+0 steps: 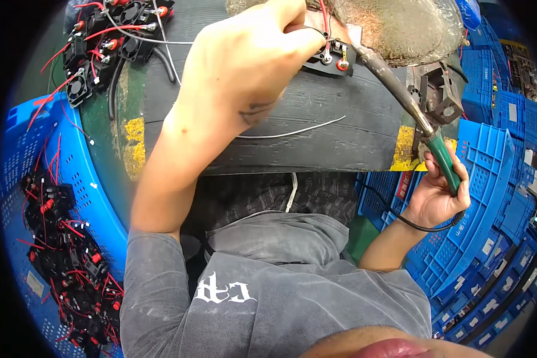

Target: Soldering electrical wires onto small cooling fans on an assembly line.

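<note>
My left hand (250, 56) reaches in from the left, its fingers closed in a pinch over a small black fan part (339, 65) with metal terminals. Its own fingers hide what they pinch. A thin grey wire (173, 42) runs under this hand from the left, and a red wire (325, 17) rises by the fingertips. My right hand (438, 191) is wrapped round the green handle of a soldering iron (409, 104). The iron slants up and left, its tip beside the fan part and the crusted brown block behind it.
The crusted block (400, 30) lies on a dark board (316, 131). Black fans with red wires (110, 45) are piled at the far left; more fill a blue crate (104, 206). A black housing (441, 95) sits at right, near stacked blue crates (483, 155). A loose wire (292, 134) lies in front.
</note>
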A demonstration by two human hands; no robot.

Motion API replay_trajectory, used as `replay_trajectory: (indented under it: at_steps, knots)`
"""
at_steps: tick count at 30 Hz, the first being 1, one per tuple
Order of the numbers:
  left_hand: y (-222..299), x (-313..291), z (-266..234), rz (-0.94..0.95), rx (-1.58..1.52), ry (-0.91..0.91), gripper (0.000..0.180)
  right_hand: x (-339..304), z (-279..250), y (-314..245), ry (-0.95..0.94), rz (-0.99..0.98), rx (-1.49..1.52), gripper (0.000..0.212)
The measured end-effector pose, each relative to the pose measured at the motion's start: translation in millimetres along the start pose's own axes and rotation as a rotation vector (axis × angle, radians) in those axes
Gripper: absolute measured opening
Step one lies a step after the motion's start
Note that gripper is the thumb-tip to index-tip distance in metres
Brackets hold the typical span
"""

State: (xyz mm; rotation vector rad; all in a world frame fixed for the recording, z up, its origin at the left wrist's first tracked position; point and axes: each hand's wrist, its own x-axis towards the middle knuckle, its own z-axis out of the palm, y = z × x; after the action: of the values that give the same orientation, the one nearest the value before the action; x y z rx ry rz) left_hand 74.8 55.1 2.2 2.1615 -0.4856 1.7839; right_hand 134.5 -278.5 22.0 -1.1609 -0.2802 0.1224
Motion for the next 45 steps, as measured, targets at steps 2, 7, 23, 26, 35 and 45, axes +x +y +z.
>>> replay_trajectory:
  at_steps: [2, 7, 23, 26, 35, 45]
  knots:
    - [-2.2, -5.0, 5.2, 0.029, -0.040, 0.085, 0.011, 0.8, 0.8, 1.4, -0.015, 0.008, 0.017, 0.042]
    - [-8.2, -6.3, 16.5, 0.071, -0.023, 0.133, 0.007, 5.9, 1.8, 2.1, -0.034, 0.017, 0.013, 0.043]
    - [-13.1, -15.4, 30.6, 0.065, -0.017, 0.123, 0.006, 13.0, 6.5, 5.0, -0.035, 0.013, -0.023, 0.044]
    - [-10.7, -15.9, 29.5, 0.064, -0.013, 0.122, 0.005, 13.6, 11.5, 3.7, -0.062, 0.011, -0.017, 0.041]
    - [-11.1, -14.9, 29.5, 0.069, 0.000, 0.119, 0.004, 16.1, 9.9, 2.6, -0.084, 0.009, -0.034, 0.041]
    - [-8.1, -14.4, 25.6, 0.074, 0.012, 0.116, 0.003, 17.9, 17.5, -1.6, -0.117, -0.006, -0.085, 0.039]
